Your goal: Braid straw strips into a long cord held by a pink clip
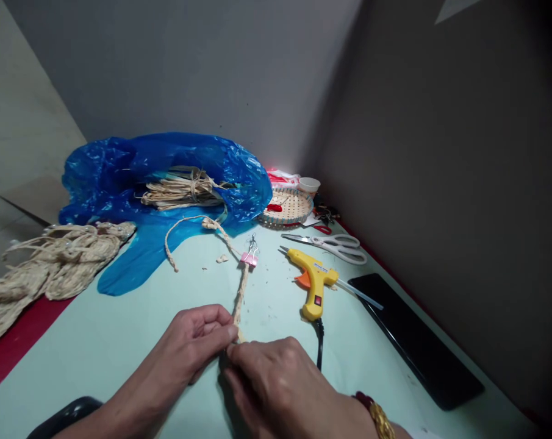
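Note:
A pale straw braid (241, 292) runs down from a pink binder clip (249, 260) toward me. My left hand (201, 336) pinches the braid between thumb and forefinger. Just below and to the right, my right hand (276, 372) is closed on the braid's near end, its fingertips almost touching the left thumb. The strands inside the right fist are hidden. Beyond the clip, a thin knotted tail of braid (216, 225) curls to the left across the table.
A blue plastic bag (106, 177) holds a tied straw bundle (182, 188). Woven straw pieces (69, 262) lie left. Rightward are a yellow glue gun (316, 277), white-handled scissors (342, 246) and a black flat object (417, 335). Behind stand a woven basket (289, 207) and a cup (309, 185).

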Available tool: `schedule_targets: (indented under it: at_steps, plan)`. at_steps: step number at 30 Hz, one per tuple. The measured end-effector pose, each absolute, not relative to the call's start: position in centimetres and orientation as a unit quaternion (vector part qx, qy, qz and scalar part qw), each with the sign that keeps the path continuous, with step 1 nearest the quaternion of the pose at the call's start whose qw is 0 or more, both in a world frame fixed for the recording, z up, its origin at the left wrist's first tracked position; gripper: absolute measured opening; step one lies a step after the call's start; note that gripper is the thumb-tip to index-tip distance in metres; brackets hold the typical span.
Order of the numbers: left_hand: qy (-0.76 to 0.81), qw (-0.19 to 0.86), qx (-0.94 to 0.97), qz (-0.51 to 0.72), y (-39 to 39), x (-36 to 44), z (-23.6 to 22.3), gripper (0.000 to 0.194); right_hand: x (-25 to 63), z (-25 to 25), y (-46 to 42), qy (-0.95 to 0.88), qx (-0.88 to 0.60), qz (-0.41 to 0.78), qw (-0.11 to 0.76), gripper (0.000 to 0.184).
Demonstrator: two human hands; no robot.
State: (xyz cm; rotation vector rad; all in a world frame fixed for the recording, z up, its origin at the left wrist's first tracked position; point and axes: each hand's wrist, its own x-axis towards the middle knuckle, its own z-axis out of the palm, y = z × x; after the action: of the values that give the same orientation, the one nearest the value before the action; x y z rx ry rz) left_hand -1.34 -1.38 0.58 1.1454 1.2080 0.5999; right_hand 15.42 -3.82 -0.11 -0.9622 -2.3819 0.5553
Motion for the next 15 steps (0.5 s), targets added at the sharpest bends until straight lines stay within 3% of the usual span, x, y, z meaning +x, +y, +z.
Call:
schedule_targets:
  at_steps: [4,9,13,15]
  plan:
    - [0.529,0.637,0.496,0.260,-1.4,-1.4,0.5,0.026,16.2,2.1,-3.4,-0.807,-0.412,0.353,0.234,0.024]
    - [0.518,0.641,0.505,0.257,-1.5,-1.5,0.6,0.024,17.1,2.3,-1.5,-0.659,-0.511,0.410,0.369,0.020]
    - [0.487,0.649,0.522,0.263,-1.5,-1.4,0.7,0.028,16.2,0.6,-0.7,-0.558,-0.420,0.646,0.308,0.019]
    - [0.481,0.646,0.533,0.261,-1.4,-1.5,0.4,0.028,15.7,0.2,-0.7,-0.521,-0.383,0.705,0.291,0.019]
